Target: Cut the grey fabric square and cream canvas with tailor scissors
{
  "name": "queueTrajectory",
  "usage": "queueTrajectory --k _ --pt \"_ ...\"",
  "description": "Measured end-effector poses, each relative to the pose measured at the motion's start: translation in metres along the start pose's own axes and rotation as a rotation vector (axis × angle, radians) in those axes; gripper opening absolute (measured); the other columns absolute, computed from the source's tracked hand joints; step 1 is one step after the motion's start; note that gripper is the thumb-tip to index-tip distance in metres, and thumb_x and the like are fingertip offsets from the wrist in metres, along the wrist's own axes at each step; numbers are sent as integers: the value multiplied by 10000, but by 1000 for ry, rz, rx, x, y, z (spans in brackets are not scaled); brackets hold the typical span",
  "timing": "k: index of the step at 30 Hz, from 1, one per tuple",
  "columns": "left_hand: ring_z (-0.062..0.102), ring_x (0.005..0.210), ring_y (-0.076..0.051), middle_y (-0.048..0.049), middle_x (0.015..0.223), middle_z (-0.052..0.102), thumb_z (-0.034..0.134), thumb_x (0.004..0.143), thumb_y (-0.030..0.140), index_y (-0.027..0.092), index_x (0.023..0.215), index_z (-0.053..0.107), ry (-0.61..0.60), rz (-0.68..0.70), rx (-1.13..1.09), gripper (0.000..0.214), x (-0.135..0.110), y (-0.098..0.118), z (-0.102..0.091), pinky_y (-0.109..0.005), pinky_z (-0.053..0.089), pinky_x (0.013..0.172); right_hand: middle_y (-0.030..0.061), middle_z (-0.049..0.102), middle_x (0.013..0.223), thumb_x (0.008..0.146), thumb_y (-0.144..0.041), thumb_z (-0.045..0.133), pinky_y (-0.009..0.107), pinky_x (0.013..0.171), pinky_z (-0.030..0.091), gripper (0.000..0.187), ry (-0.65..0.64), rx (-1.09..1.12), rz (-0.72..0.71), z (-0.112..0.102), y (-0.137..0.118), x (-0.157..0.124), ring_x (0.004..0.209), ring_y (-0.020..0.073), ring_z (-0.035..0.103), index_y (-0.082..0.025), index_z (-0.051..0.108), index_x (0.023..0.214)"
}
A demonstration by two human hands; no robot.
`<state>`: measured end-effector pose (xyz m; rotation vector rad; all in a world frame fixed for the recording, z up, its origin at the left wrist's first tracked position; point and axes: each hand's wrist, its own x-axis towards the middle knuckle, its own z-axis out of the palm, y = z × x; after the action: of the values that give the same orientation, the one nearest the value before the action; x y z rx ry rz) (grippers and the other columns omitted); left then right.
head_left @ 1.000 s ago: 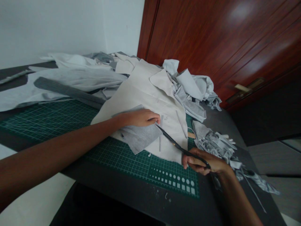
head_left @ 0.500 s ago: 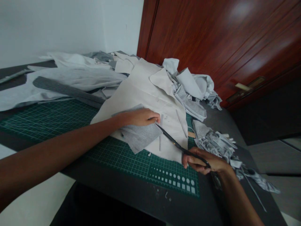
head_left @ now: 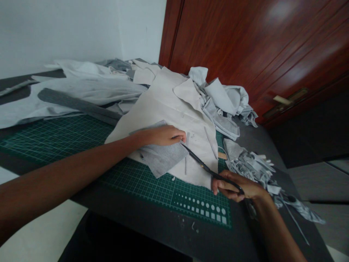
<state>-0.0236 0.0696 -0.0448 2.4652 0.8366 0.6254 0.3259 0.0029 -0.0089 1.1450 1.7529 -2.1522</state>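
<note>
My left hand [head_left: 170, 135] is closed on a piece of grey fabric [head_left: 163, 160], its fingers pinching near the upper right edge. In my right hand [head_left: 236, 186] are black-handled scissors [head_left: 203, 166], with fingers wrapped through the handles. The blades point up and left, and their tips touch the grey fabric's edge just beside my left fingertips. Under both lies a large cream fabric piece [head_left: 160, 102], with thin grey strips [head_left: 209, 142] on it. Part of the grey fabric is hidden beneath my left hand and forearm.
A green cutting mat [head_left: 147, 185] covers part of the dark table [head_left: 122, 218]. Pale garments and a grey strip [head_left: 79, 103] lie at left. More folded fabric [head_left: 223, 98] is heaped by the wooden door [head_left: 245, 43]. Fabric scraps [head_left: 253, 167] are piled at right.
</note>
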Motion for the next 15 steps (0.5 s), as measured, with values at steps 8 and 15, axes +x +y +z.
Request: queueTrajectory --k 8,15 --pt "669 907 -148 -51 1000 753 454 987 157 187 1048 697 0 -10 0 252 0 1 0 -253 451 857 -115 377 493 935 -611 614 118 293 199 517 9 -37 -16 0 2 1 335 7 251 -99 685 925" --pt "671 907 -146 -45 1006 754 456 994 159 193 1046 695 -5 0 -9 247 0 0 -1 -250 449 856 -115 379 488 924 -620 622 114 280 205 520 7 -9 9 0 1 1 322 6 249 -103 679 906"
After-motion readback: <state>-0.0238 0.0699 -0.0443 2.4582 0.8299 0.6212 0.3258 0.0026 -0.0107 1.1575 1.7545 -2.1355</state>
